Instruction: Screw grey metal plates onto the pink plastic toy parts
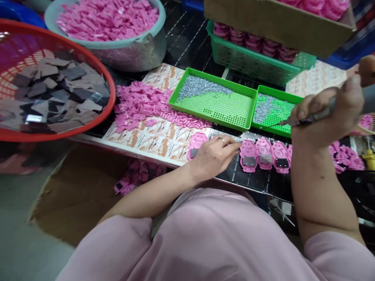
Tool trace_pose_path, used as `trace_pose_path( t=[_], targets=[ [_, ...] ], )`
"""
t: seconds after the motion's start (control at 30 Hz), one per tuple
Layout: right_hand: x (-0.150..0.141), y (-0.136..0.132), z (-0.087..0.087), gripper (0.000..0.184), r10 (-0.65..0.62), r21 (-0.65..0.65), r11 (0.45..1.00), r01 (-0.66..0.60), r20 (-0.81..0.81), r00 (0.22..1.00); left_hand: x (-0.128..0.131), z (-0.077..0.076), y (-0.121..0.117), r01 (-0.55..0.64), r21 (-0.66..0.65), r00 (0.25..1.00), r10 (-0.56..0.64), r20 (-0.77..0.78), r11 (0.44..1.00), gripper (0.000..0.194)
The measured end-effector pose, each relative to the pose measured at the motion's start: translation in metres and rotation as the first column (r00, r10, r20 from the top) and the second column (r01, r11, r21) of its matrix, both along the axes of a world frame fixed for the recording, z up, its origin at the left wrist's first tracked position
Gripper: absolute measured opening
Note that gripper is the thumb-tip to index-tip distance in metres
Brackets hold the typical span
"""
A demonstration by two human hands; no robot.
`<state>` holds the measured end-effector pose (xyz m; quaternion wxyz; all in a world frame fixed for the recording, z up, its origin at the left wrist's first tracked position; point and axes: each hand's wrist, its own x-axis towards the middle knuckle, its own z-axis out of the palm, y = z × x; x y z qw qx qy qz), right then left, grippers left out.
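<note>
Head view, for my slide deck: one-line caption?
Right hand holds screwdriver over screw tray; left hand steadies pink housings.

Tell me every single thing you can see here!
Pink shells: at least four, in a row on the table edge.
Loose pink parts: a heap, mid-table.
Green trays: two, holding silver screws.
Red basket: one, left, holding grey plates.
Grey basin: one, back, full of pink pieces.
Green basket: one, back right, pink parts inside.
Box: one, brown, top right.
Left hand: touching a shell.
Right hand: holding a screwdriver.
</note>
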<state>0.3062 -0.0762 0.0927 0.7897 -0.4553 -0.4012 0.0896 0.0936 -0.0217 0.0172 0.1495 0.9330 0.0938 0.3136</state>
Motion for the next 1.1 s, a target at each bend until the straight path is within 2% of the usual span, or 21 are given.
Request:
trace_pose_path(
  t=[0.1,0.17,0.3,0.53,0.8,0.9,1.0,1.1],
  targets=[
    [-0.037,-0.024,0.008,0.051,0.208,-0.071,0.975,-0.208,-0.018,0.978,0.006,-0.002,-0.007,-0.005,-0.038,1.000,0.004,-0.022,0.999,0.029],
    [-0.053,-0.036,0.010,0.054,0.311,-0.155,0.936,-0.315,-0.048,0.949,0.007,-0.003,-0.010,0.001,-0.055,0.999,-0.004,-0.051,0.998,0.030],
    [-0.069,-0.048,0.011,0.052,0.369,-0.186,0.911,-0.368,-0.032,0.929,0.003,-0.004,-0.014,0.020,-0.058,0.996,-0.026,-0.089,0.998,0.023],
    [-0.080,-0.048,0.013,0.054,0.347,-0.202,0.918,-0.341,-0.009,0.938,-0.006,-0.004,-0.016,-0.002,-0.015,0.998,0.001,-0.061,1.000,0.028],
    [-0.093,-0.052,0.011,0.049,0.348,-0.210,0.920,-0.331,0.046,0.936,-0.012,-0.005,-0.018,0.005,-0.089,0.998,-0.011,-0.065,0.996,0.029],
    [-0.103,-0.054,0.010,0.048,0.310,-0.199,0.933,-0.301,0.012,0.951,-0.014,-0.007,-0.020,0.004,-0.092,0.997,-0.011,-0.081,0.996,0.028],
    [-0.111,-0.052,0.005,0.043,0.268,-0.167,0.948,-0.271,-0.043,0.962,-0.019,-0.007,-0.021,-0.001,-0.056,0.991,-0.007,-0.136,0.998,0.025],
    [-0.112,-0.044,-0.002,0.048,0.296,-0.156,0.943,-0.292,0.000,0.955,-0.029,-0.003,-0.015,-0.010,0.012,0.985,0.012,-0.175,1.000,0.021]
  ],
)
